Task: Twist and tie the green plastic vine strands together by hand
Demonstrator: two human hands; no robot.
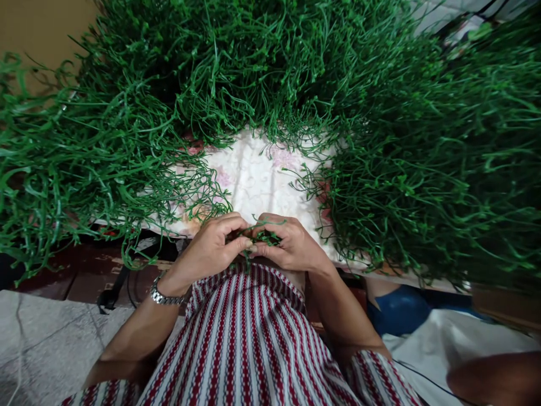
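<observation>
My left hand (217,245), with a metal-band watch on its wrist, is closed in a pinch at the table's near edge. Right beside it, thumb tip almost against thumb tip, my right hand (289,242) curls round a small bunch of thin green stems (267,239). Thumb and forefinger of the left hand grip the same bunch at its left end. A few stem ends stick out above the knuckles and below the thumbs. How many stems are held is hidden by the fingers.
Large heaps of curly green stems lie at the left (84,158), the back (262,62) and the right (422,175). Between them shows a white flowered tablecloth (257,175). Another person's blue garment (399,310) is at the lower right. A black strap (114,287) hangs below the table.
</observation>
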